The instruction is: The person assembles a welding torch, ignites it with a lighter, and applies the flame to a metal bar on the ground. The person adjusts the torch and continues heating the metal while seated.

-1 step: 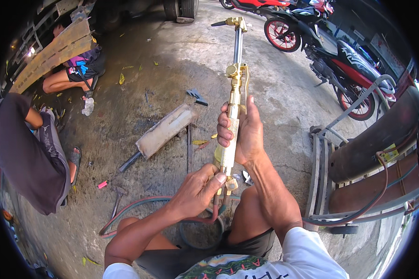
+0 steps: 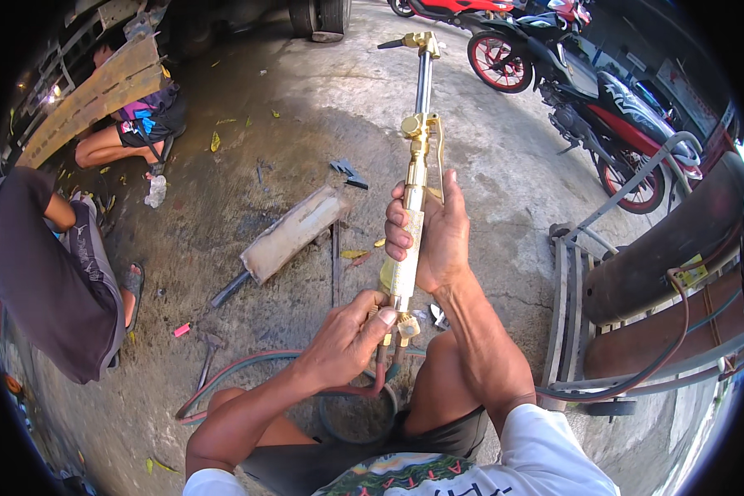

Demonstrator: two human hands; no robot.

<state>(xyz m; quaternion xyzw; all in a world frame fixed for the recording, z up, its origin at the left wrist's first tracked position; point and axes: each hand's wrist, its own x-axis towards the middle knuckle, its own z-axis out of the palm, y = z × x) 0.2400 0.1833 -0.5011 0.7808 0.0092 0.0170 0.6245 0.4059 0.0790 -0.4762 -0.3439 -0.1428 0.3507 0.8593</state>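
Note:
A brass cutting torch (image 2: 406,269) points away from me, its angled head and dark nozzle at the far end. My right hand (image 2: 445,252) is closed round the ribbed handle, fingers curled over its left side and thumb up near the long lever (image 2: 439,157). At the torch's rear, my left hand (image 2: 335,345) pinches a valve knob with thumb and forefinger; the knob is mostly hidden. Beside it a second brass valve knob (image 2: 408,327) shows. Red and green hoses (image 2: 244,358) run from the rear end down between my knees.
A hammer (image 2: 209,361), a pink piece (image 2: 182,330) and a pale block with a dark handle (image 2: 298,234) lie on the concrete. Two people crouch at left, by a rusty plate (image 2: 99,103). Gas cylinders (image 2: 665,248) rest on a cart at right; a motorcycle (image 2: 583,107) stands behind.
The torch head has shifted very slightly to the right, and my right thumb sits a little farther from the lever. Both hands keep their hold.

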